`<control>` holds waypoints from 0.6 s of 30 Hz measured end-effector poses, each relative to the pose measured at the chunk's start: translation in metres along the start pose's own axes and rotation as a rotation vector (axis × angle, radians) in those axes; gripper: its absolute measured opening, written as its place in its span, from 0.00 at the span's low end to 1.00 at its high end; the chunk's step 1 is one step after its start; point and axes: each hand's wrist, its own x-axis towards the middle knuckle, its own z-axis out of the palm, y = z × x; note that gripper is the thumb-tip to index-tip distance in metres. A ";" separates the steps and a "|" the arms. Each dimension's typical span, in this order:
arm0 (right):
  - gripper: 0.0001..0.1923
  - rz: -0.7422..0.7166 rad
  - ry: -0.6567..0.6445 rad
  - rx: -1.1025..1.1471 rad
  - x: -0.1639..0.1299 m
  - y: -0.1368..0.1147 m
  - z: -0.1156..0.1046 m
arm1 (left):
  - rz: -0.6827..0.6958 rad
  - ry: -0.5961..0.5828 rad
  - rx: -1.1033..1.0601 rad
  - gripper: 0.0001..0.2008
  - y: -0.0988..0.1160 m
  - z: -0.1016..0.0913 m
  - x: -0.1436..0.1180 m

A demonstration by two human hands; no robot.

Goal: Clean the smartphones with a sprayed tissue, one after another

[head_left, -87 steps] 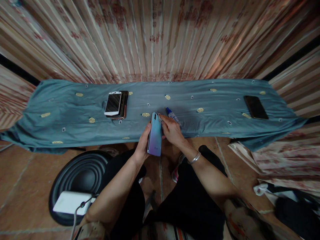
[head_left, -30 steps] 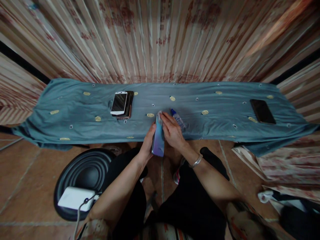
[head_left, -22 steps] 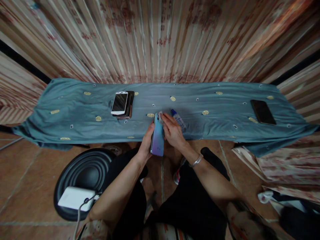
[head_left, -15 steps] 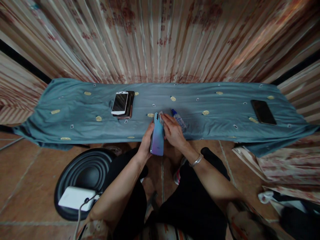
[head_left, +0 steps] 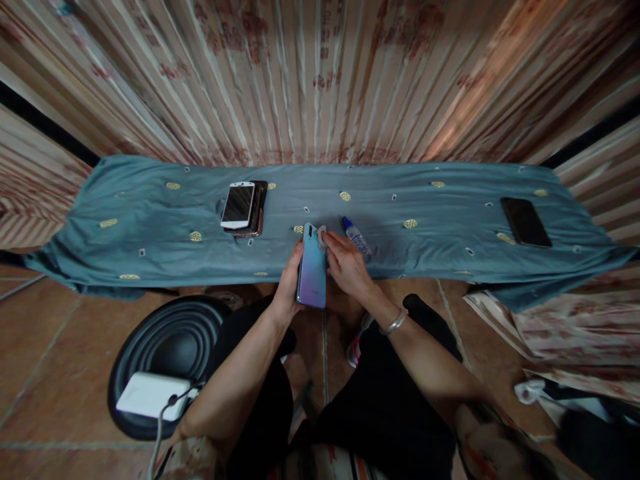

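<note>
Phone (head_left: 312, 267) shifted leftward, left hand (head_left: 288, 283) gripping | right hand (head_left: 349, 265) pinching tissue (head_left: 321, 235) (seemingly) | by cloth edge (head_left: 225, 277)

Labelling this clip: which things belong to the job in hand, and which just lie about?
Job: blue phone in left hand; pale cloth or tissue in right hand; probably the bottle.

Lying about, seemingly: stacked phones; black phone; white box.

Reaches forward with 2 forearms (head_left: 239, 377), slanting inward from either side. Grips with the left hand (head_left: 287, 283), thumb (head_left: 295, 259) pointing forward. Holds the right hand (head_left: 349, 267) near it, back upward, wrist (head_left: 376, 302) nearly straight, fingers (head_left: 337, 248) bunched in a pinch and aimed forward and inward.
</note>
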 end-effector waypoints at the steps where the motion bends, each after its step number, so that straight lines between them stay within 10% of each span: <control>1: 0.25 -0.010 -0.008 -0.001 -0.001 0.000 0.000 | 0.015 0.006 -0.001 0.17 0.000 0.000 0.001; 18: 0.24 -0.118 -0.009 0.049 -0.019 -0.035 -0.013 | -0.005 0.059 -0.045 0.17 -0.005 0.002 0.008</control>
